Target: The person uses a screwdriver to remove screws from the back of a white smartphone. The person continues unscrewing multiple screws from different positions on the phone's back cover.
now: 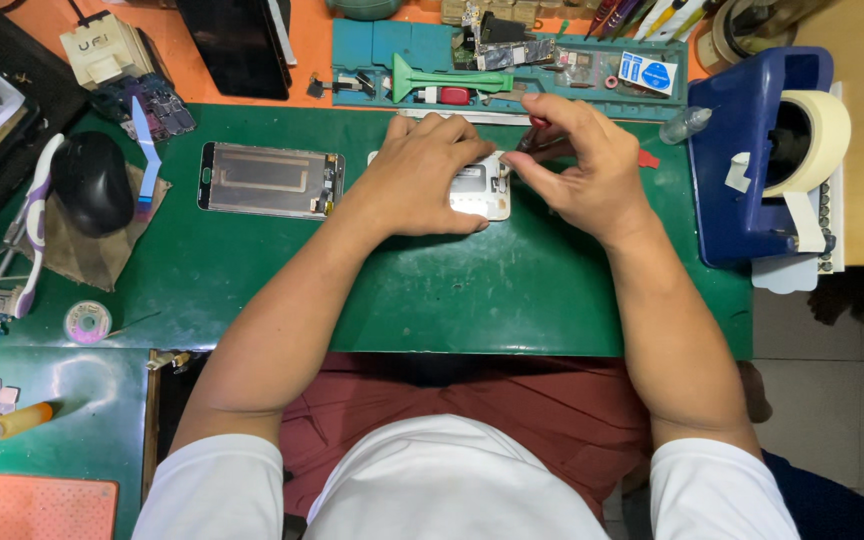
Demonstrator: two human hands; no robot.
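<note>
The left hand lies flat over a white phone body on the green mat of the table, fingers together and pressing it down. The right hand sits just beside it, fingers pinched on a thin red-handled tool whose tip meets the phone's upper right edge. A second opened phone frame rests to the left, near a black mouse. A blue tape dispenser stands at the right.

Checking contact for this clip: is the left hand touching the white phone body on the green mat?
Touching. The head view shows the left hand lying flat on the white phone body, covering most of it, no gap visible.
</note>
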